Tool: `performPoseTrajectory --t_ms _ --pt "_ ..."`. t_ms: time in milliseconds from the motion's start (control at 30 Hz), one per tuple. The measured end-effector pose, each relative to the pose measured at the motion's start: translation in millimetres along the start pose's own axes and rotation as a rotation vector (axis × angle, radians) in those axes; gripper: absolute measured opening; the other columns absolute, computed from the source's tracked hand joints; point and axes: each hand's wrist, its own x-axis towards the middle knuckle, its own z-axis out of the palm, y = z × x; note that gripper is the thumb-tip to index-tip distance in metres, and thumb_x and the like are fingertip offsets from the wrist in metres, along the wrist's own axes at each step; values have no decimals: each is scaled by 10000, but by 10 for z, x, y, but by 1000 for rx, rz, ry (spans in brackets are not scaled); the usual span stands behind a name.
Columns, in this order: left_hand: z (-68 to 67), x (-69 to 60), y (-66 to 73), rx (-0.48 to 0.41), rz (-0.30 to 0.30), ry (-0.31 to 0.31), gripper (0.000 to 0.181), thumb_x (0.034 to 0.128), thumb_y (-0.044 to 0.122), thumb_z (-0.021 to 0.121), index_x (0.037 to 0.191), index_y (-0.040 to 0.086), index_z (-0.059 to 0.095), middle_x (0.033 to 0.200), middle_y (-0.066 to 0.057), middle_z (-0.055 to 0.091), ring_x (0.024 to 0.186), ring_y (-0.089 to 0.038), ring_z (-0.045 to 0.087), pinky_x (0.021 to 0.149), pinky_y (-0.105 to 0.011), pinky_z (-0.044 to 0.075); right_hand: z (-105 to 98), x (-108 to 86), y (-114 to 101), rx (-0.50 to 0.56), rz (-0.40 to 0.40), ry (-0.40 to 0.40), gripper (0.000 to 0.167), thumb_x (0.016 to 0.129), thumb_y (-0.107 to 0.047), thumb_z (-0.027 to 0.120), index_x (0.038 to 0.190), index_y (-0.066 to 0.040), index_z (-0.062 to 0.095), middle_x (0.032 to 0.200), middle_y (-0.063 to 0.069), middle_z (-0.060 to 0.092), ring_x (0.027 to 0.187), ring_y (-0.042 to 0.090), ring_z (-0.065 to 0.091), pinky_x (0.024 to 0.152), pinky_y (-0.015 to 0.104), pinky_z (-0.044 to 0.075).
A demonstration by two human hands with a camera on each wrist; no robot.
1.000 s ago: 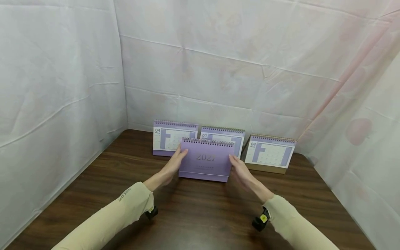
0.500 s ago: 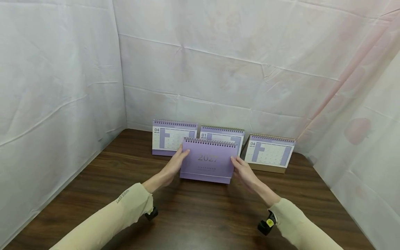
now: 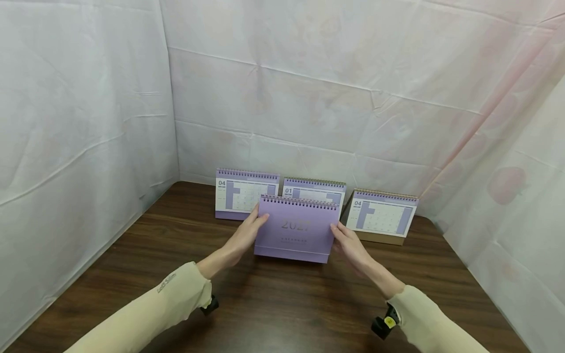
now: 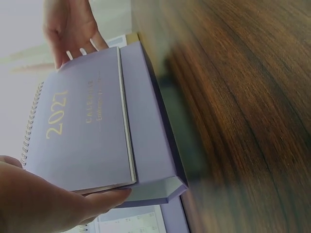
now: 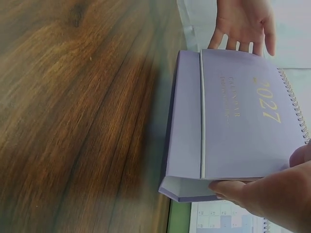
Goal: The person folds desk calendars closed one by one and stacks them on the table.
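A purple desk calendar (image 3: pixel 295 235) with a gold 2027 on its cover is held upright between both hands, its spiral binding along the top. My left hand (image 3: pixel 240 240) grips its left side edge, thumb on the cover. On the opposite edge my right hand (image 3: pixel 353 247) holds it the same way, fingers behind. Both wrist views show a dark gap under the base (image 4: pixel 150 116), so it hangs just above the table. The base's open triangular end (image 5: pixel 192 188) shows near my right hand. Fingers behind the calendar are partly hidden.
Three more desk calendars stand along the back of the dark wooden table (image 3: pixel 273 309): a left one (image 3: pixel 240 196) reading 04, a middle one (image 3: pixel 314 185) reading 01, partly covered, and a right one (image 3: pixel 381 218) on a brown base. White cloth (image 3: pixel 265 98) hangs behind and beside them.
Both hands have brought the purple calendar slightly to the right and nearer to me. Their hold on it is the same, and the three calendars behind stay in place.
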Motion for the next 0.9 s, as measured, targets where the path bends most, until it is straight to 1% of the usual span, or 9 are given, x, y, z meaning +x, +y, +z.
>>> performPoseTrajectory --t_ms 300,467,567,633,700,733,833,867,900 --pt "-10 -91 37 31 23 1 674 1035 402 335 1561 152 -4 1642 -37 -38 1512 -240 -46 1217 -486 6 -7 -77 -23 -52 5 6 569 1075 -244 257 1534 20 50 1598 245 105 1466 396 152 1161 497 255" --pt "-2 -150 30 108 86 33 648 1022 312 402 1563 172 75 1635 -70 99 1500 -273 110 1209 -494 124 -19 -146 -40 -96 0 20 578 1073 -271 271 1527 38 91 1595 241 129 1464 389 176 1134 492 297" --pt "2 -189 29 161 121 58 646 1008 261 436 1561 180 113 1599 -115 238 1458 -311 261 1177 -510 238 -23 -196 -71 -198 -11 59 549 1070 -296 290 1502 37 233 1542 248 294 1414 368 324 1089 456 385" --pt "1 -204 23 201 140 76 645 1003 239 455 1558 157 138 1570 -141 303 1429 -323 323 1150 -509 297 -23 -225 -99 -312 -23 118 501 1064 -319 318 1402 38 414 1300 260 540 1182 326 576 956 354 521" --pt "-5 -219 20 243 148 95 644 998 242 474 1552 130 164 1563 -139 318 1428 -301 324 1142 -494 318 -27 -247 -125 -425 -35 169 455 1059 -336 335 1234 32 537 972 180 575 851 210 600 726 272 537" --pt "-10 -227 19 264 152 104 644 995 244 482 1547 114 177 1565 -135 313 1430 -278 311 1142 -487 321 -29 -258 -138 -483 -54 190 439 1057 -334 346 1174 28 565 919 143 579 805 155 580 676 252 509" --pt "-22 -254 32 297 142 126 637 987 256 506 1534 91 223 1579 -104 281 995 -253 644 1037 -429 445 -43 -282 -164 -604 -113 214 423 1056 -316 357 1146 25 592 971 160 644 863 177 632 706 298 535" --pt "-25 -265 40 306 141 134 633 982 249 515 1528 87 239 1572 -111 293 767 -226 622 948 -407 489 -48 -293 -173 -634 -134 215 424 1056 -308 359 1205 14 592 1075 179 668 975 208 644 779 325 545" --pt "-26 -279 49 315 141 143 627 977 242 525 1521 82 259 1561 -116 313 718 -181 573 900 -382 494 -53 -304 -180 -661 -152 216 434 1056 -302 362 1255 16 580 1161 195 665 1055 239 638 836 347 548"
